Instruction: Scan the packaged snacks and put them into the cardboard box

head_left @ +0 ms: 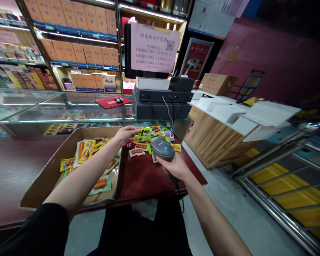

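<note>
My left hand [126,135] reaches over the far right corner of a cardboard box [49,172] and pinches a green snack packet [144,133]. In my right hand [176,166] is a dark grey barcode scanner [162,148] with a blue light on top, its cable hanging down. The scanner's head is beside the green packet, nearer to me. Several small packets, among them a sausage packet [137,152], lie scattered on the dark red table [138,177] around and behind the scanner. Sausages and yellow packets [87,150] fill part of the box.
Behind the table stand a glass counter [77,106], a red mouse pad [112,102] and a dark cash drawer [160,109] below a monitor bearing a paper sign [154,48]. Metal railings [282,174] and a wooden cabinet [216,137] are at the right.
</note>
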{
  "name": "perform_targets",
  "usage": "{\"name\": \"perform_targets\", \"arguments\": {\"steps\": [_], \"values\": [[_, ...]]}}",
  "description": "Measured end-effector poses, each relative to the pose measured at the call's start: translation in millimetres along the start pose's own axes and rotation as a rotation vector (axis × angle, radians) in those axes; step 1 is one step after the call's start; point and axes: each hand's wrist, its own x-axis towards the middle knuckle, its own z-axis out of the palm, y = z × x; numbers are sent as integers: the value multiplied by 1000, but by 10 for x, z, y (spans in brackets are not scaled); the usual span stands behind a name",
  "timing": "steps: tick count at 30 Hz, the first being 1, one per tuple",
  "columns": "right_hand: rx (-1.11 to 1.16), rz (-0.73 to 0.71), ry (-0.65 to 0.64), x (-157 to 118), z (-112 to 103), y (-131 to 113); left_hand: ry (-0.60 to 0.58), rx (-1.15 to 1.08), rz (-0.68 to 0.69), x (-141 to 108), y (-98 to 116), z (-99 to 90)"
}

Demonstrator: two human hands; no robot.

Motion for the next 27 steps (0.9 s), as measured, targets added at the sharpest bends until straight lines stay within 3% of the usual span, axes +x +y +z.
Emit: {"name": "perform_targets", "arguments": {"steps": [4, 9, 21, 27], "values": [[10, 11, 14, -11, -3, 9, 42, 23, -6, -3, -13, 15], [0, 0, 5, -11, -8, 16, -24, 6, 13, -34, -4, 3], [20, 9, 4, -29, -7, 136, -27, 16, 7, -31, -15, -10], [10, -10, -4, -33, -44, 74, 9, -5, 38, -35, 150, -69]]}}
